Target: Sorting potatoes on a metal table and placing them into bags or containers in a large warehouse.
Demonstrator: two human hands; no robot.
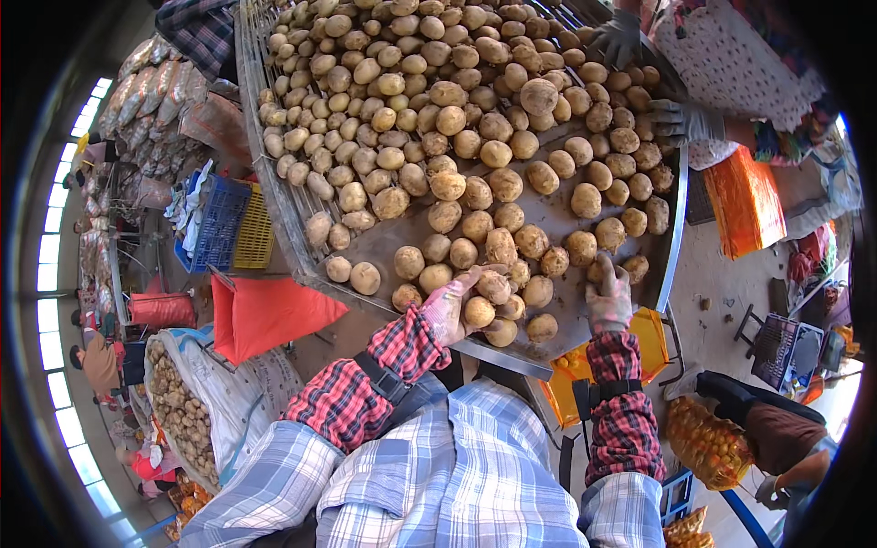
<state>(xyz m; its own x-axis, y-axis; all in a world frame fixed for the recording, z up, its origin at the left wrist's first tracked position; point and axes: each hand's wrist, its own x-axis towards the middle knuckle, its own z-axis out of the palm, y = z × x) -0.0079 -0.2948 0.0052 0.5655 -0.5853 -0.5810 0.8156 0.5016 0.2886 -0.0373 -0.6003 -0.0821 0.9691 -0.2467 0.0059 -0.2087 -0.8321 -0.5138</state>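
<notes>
Round brown tubers, some dusted with soil, cover a metal-edged sorting table before me. My left hand, in a stained glove, lies against a cluster at the near edge. Its fingers reach over a tuber; another tuber sits by the palm. The thumb is hidden, so I cannot tell whether it grips. Farther right, my right hand, also gloved, has its fingers around a small tuber partly covered by them. A second tuber lies just right of those fingers.
Across the table's right corner, another person's gloved hands touch tubers. A red bag hangs at the left edge; an orange bag hangs below the right side. A white sack of tubers stands left. At right, a person handles a filled net bag.
</notes>
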